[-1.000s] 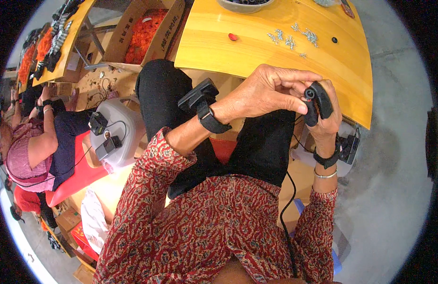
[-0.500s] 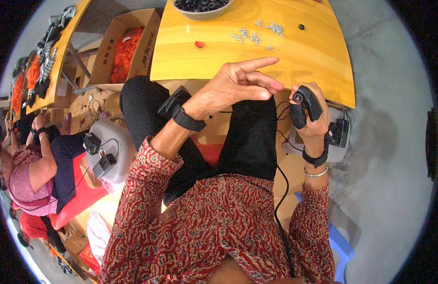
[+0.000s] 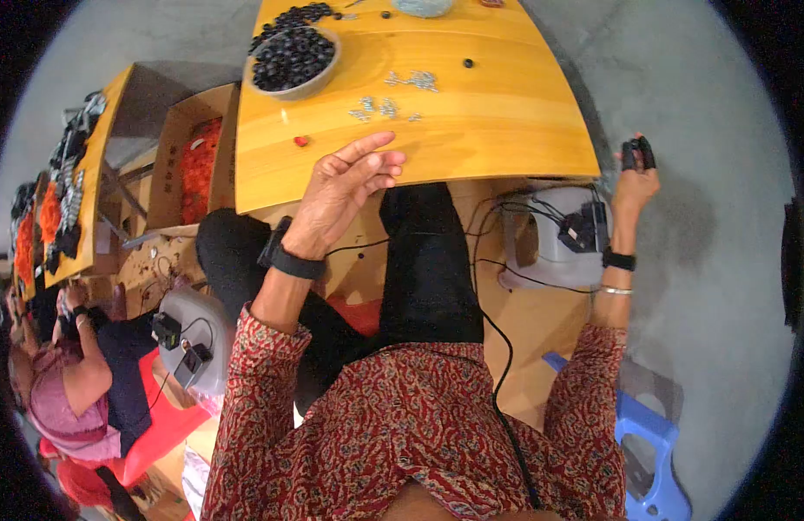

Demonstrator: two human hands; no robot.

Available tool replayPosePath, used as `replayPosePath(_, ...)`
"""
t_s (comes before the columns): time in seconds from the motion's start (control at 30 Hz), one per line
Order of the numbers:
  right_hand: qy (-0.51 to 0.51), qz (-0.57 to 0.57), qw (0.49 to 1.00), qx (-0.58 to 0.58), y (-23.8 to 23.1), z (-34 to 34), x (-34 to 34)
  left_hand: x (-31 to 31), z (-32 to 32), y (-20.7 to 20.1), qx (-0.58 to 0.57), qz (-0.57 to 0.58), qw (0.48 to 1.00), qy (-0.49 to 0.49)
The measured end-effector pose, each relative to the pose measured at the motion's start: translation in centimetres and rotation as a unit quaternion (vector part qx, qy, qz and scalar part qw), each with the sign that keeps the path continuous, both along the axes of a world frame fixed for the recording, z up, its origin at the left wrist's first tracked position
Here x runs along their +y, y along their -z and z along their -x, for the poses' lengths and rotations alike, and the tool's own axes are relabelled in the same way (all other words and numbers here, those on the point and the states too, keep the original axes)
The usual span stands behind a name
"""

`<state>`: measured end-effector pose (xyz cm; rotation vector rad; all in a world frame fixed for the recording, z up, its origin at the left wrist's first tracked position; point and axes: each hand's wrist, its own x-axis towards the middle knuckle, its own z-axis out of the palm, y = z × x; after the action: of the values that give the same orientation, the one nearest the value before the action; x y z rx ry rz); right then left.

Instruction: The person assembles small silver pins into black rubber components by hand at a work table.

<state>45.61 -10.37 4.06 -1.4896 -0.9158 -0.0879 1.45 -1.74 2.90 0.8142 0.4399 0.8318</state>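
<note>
My left hand hovers over the near edge of the yellow table, fingers stretched out and holding nothing. Off the table's right side is my right hand, raised above the grey floor. Black coverings wrap its thumb and a finger, which are close together. Whatever lies between them is too small to make out. Small silvery metal parts lie in little heaps on the table, beyond my left hand. A red piece is nearest that hand's left side.
A bowl of black round parts stands at the table's far left, more parts spilling behind it. One black part lies alone. Grey stools, one holding black devices, flank my legs. Cables cross them. Another person sits at left.
My right hand has swung right and outward, away from the table's edge; the round black part seen in it no longer shows. My left hand has shifted left and down. The view has shifted.
</note>
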Motion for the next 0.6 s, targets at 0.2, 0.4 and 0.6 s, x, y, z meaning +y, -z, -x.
replayPosePath(0.2, 0.024, 0.084, 0.994, 0.064, 4.1, -8.8, 1.2, 0.7, -0.4, 0.6, -0.018, 0.019, 1.000, -0.009)
replayPosePath(0.4, 0.117, 0.146, 0.941, -0.282, 3.3, -5.1, 3.2, 0.6, 0.1, 0.5, -0.022, 0.049, 0.999, 0.002)
replayPosePath(0.6, -0.142, 0.157, 0.963, -0.168, 0.4, 9.1, 7.8, 0.7, 0.1, 0.9, -0.022, 0.036, 0.999, 0.017)
